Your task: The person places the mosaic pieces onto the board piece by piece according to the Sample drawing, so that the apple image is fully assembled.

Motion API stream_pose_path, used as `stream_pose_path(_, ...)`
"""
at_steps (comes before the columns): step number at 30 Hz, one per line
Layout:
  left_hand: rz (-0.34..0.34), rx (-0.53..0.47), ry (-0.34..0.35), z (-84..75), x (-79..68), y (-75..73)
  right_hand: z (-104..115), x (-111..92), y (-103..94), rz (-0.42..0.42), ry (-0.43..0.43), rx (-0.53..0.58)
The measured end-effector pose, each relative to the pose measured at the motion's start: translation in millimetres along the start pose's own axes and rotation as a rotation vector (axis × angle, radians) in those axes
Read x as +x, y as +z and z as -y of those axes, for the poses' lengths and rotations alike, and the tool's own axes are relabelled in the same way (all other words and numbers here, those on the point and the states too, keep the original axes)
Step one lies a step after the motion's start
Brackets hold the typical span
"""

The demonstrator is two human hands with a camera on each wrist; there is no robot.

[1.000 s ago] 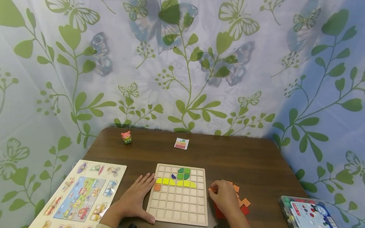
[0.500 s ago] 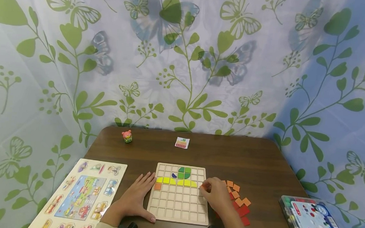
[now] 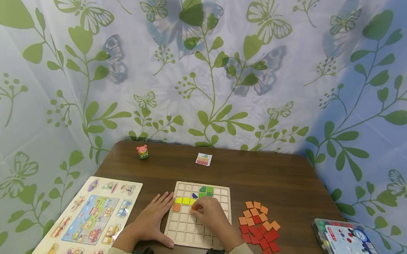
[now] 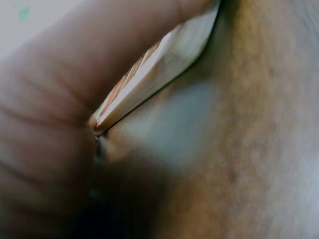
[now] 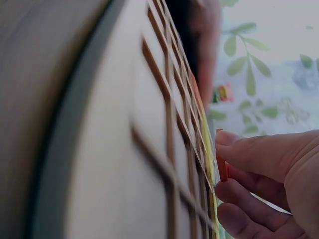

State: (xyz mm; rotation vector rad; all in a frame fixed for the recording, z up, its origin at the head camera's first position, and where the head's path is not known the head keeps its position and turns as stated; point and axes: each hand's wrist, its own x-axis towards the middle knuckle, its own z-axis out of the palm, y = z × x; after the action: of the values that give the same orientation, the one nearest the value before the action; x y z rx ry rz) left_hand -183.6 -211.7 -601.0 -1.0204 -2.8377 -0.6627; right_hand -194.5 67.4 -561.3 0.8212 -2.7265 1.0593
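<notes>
A wooden grid board (image 3: 179, 234) lies flat in the middle of the table. Its cells hold green pieces (image 3: 209, 190), a dark blue piece (image 3: 194, 195), yellow pieces (image 3: 185, 201) and one orange square (image 3: 176, 207) at the left end of a row. My right hand (image 3: 213, 217) reaches over the board, covering several cells, and pinches an orange square tile (image 5: 222, 162) between thumb and fingers just above the grid. Spread along the board's left side, my left hand (image 3: 150, 219) has its fingers extended and its thumb by the lower left corner.
Loose orange tiles (image 3: 256, 205) and red tiles (image 3: 271, 235) lie right of the board. A picture puzzle (image 3: 91, 215) lies at left, a clear plastic case (image 3: 353, 249) at right. Farther back are a small pattern card (image 3: 204, 159) and a pink-topped figurine (image 3: 142, 151).
My right hand has carried the orange tile left from the loose pile, across the board's right edge, to over its middle-left cells. The left hand stays in place.
</notes>
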Motion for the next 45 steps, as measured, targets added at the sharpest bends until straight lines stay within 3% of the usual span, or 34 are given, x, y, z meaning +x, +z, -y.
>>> stream_pose_path(4, 0.002, 0.005, 0.008, -0.9, 1.2, -0.1, 5.4, 9.1, 14.6, 0.040, -0.029, 0.026)
stream_pose_path(8, -0.002, 0.000, 0.016, -2.0, 1.8, 0.2, 9.4, 14.0, 21.3, 0.042, 0.017, 0.037)
stream_pose_path(17, 0.003, 0.031, 0.019, -1.4, 0.8, -0.2, 11.3, 15.3, 27.6, -0.017, 0.068, 0.045)
stream_pose_path(26, 0.015, -0.004, 0.018, -2.5, 0.6, 1.8, 2.6, 2.6, 27.6, -0.086, 0.031, 0.088)
stream_pose_path(31, 0.002, 0.012, 0.017, -0.9, 1.4, 4.1, -6.8, -7.4, 12.6, -0.206, 0.055, 0.057)
stream_pose_path(39, -0.008, 0.000, 0.020, -0.4, 1.2, 2.3, -40.8, -30.3, -32.8, -0.386, 0.220, -0.007)
stream_pose_path(45, -0.007, -0.008, 0.012, 2.4, -1.0, 3.4, -74.2, -51.3, -66.3, -0.386, 0.404, -0.085)
